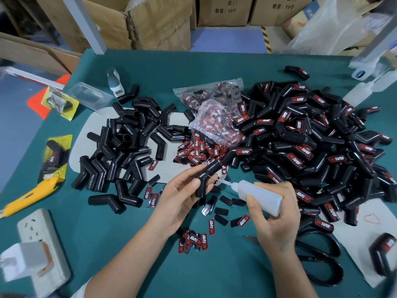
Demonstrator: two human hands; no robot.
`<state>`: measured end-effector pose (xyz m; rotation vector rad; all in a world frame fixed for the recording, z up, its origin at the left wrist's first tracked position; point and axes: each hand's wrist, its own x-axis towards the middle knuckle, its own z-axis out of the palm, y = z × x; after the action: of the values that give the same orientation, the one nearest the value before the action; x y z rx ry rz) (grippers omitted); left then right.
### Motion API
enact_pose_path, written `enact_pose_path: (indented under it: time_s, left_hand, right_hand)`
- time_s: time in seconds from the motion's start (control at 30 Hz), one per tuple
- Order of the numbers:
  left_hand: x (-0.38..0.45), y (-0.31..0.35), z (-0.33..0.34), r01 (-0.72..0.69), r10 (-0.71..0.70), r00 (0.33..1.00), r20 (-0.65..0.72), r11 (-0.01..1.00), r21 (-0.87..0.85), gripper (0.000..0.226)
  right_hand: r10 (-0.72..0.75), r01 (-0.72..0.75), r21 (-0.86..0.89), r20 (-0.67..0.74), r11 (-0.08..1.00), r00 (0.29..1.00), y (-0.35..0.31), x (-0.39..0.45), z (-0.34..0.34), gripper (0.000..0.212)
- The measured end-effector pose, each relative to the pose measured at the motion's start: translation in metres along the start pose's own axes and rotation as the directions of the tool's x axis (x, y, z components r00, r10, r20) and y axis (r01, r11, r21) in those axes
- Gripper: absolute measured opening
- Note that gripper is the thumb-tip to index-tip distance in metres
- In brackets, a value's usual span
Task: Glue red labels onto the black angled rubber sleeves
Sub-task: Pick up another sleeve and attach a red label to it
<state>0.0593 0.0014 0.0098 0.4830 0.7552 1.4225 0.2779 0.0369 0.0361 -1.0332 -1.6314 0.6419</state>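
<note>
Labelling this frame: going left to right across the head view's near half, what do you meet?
White power strip → yellow utility knife → left hand gripping black angled rubber sleeve → right hand gripping translucent glue bottle → black scissors.

Both forearms are showing bare from wrist to elbow, with no watch, ring or glove on the left hand (180,195) or the right hand (274,214). The person is wearing something white, a sliver of which is peeking in at the bottom edge by the left elbow.
</note>
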Motion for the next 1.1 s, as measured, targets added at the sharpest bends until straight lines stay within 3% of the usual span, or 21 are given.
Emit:
enact_pose_path:
  time_s: [1.1]
  left_hand:
    - [-0.0004, 0.0025, 0.0003, 0.029, -0.029, 1.0, 0.009, 1.0, -0.012, 0.046]
  right_hand:
    - [0.012, -0.012, 0.001, 0.018, 1.0, 1.0, -0.0006, 0.0001, -0.0011, 0.021]
